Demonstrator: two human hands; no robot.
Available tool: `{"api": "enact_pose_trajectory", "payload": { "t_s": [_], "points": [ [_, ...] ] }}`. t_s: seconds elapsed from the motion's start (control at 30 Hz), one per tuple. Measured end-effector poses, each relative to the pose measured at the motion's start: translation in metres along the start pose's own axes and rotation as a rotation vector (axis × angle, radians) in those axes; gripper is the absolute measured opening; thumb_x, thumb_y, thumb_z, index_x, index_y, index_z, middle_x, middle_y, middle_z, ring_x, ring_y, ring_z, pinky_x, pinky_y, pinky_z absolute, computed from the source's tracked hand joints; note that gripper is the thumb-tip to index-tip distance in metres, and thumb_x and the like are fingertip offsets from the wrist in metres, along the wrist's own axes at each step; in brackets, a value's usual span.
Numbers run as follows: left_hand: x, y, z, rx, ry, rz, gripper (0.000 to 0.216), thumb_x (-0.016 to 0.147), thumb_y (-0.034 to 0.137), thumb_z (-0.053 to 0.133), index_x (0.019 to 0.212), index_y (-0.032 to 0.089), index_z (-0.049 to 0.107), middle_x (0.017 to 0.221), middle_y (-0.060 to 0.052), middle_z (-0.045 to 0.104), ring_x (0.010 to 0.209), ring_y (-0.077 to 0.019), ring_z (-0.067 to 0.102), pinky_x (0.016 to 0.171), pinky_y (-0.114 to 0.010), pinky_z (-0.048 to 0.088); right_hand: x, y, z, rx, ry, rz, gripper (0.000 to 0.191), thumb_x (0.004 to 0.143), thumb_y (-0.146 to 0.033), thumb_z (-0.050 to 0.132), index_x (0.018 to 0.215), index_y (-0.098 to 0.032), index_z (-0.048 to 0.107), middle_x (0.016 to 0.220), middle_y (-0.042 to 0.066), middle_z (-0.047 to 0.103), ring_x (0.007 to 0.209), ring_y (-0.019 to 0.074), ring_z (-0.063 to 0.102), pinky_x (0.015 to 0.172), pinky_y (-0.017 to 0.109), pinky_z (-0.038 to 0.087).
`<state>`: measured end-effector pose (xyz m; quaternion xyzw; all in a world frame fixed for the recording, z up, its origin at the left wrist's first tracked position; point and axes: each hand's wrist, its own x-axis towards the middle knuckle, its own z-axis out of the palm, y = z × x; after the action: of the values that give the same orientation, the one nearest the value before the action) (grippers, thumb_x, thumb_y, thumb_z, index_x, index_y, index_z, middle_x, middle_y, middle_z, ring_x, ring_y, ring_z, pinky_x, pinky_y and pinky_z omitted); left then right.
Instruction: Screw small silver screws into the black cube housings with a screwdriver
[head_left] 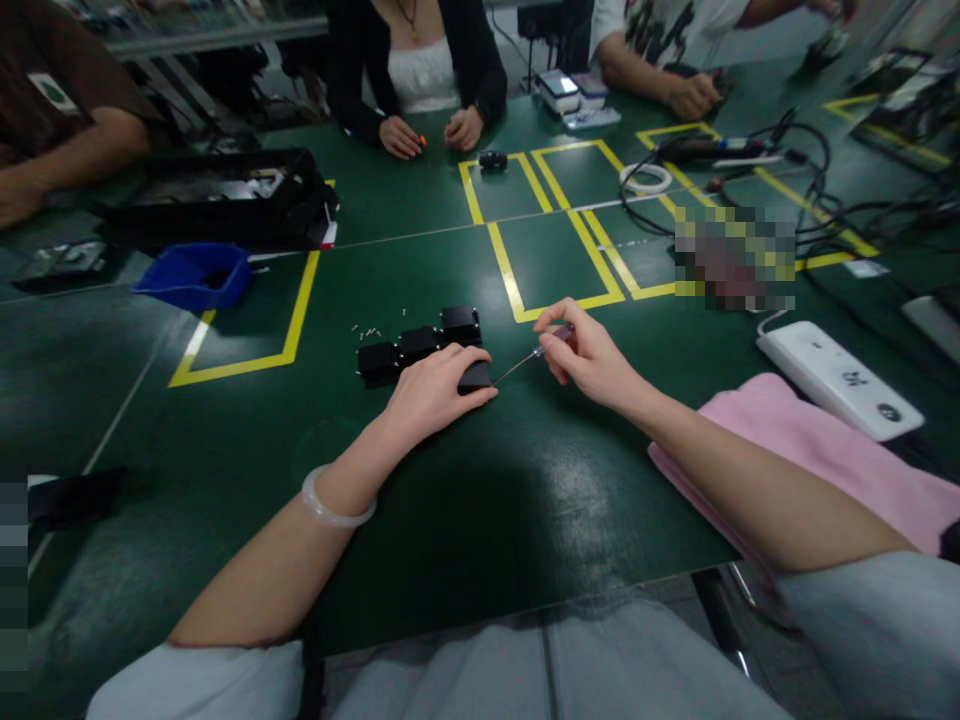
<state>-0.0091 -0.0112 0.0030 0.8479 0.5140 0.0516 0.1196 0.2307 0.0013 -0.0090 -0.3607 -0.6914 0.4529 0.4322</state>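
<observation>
Grey sleeves (206,685) lie nearest; beyond, the left hand (433,390) grips a black block (474,377) on the table (450,530), apparently steadying it against the screwdriver (537,351) pinched in the right hand (591,358).

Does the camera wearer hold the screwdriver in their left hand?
No, the right hand holds the screwdriver, while the left hand holds a black block.
</observation>
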Motion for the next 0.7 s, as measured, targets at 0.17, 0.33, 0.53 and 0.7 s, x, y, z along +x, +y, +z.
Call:
{"api": "enact_pose_trajectory", "payload": {
  "t_s": [0.17,0.33,0.53,0.7],
  "points": [
    [-0.0005,-0.0005,0.0001,-0.004,0.004,0.006,0.045,0.092,0.055,0.056,0.129,0.028,0.057,0.122,-0.005,0.065,0.108,-0.0268,0.064,0.081,-0.035,0.051,0.0010,-0.0005,0.0001,0.018,-0.002,0.004,0.014,0.098,-0.033,0.054,0.094,-0.021,0.049,0.052,-0.011,0.046,0.042,0.0073,0.044,0.043,0.022,0.033],
    [-0.0004,-0.0014,0.0010,0.006,0.006,0.007,0.045,0.092,0.055,0.056,0.129,0.029,0.056,0.123,-0.005,0.064,0.109,-0.0272,0.064,0.080,-0.035,0.051,0.0009,-0.0015,0.0000,-0.003,0.005,0.026,0.017,0.097,-0.035,0.056,0.090,-0.022,0.048,0.050,-0.011,0.043,0.038,0.0064,0.042,0.039,0.022,0.028],
    [-0.0004,-0.0011,0.0005,-0.006,0.005,0.006,0.045,0.092,0.054,0.056,0.130,0.029,0.056,0.124,-0.005,0.064,0.108,-0.0272,0.064,0.080,-0.035,0.051,-0.0001,0.0003,0.0008,0.018,0.008,0.015,0.012,0.098,-0.030,0.055,0.102,-0.022,0.047,0.053,-0.011,0.047,0.041,0.0077,0.045,0.043,0.022,0.032],
    [-0.0004,-0.0004,-0.0006,-0.011,-0.004,-0.007,0.045,0.092,0.054,0.057,0.130,0.029,0.056,0.124,-0.005,0.064,0.108,-0.0272,0.064,0.080,-0.035,0.050,0.0008,-0.0009,-0.0005,0.002,0.006,0.021,0.020,0.098,-0.039,0.056,0.090,-0.022,0.049,0.050,-0.011,0.045,0.040,0.0070,0.043,0.041,0.022,0.031]
  ]
}}
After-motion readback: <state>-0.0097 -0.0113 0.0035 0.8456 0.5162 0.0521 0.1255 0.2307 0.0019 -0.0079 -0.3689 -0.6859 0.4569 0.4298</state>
